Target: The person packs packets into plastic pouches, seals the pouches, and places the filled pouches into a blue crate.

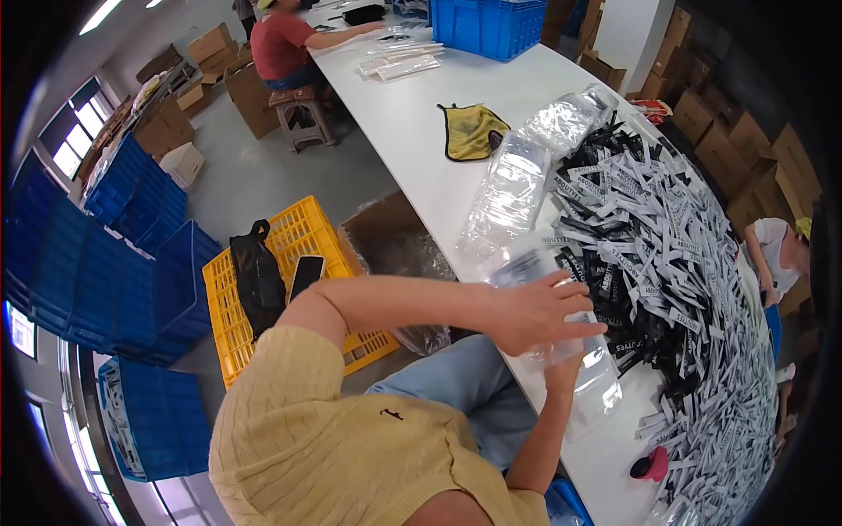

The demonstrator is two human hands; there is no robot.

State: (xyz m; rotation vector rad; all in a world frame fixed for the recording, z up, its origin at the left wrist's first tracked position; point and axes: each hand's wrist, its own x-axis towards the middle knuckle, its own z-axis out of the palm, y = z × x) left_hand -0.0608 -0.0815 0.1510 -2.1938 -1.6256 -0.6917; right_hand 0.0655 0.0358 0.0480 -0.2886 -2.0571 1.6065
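White table (419, 149) bearing labels (671, 245), clear plastic bags (510, 180), yellow cloth (472, 131), blue crate (488, 26).

Cannot see most of the right hand's (564, 373) fingers, hidden behind the left hand (544, 317) and a clear plastic bag (545, 354). Cannot make out the lower end of the smartphone (307, 271), covered by the left forearm (403, 302). Cut off at the top edge, the blue plastic crate (487, 31); at the bottom edge, a blue container (570, 503). Blurred, the red-shirted co-worker's (281, 46) face. Too small to read, the print on many heaped labels (671, 263).
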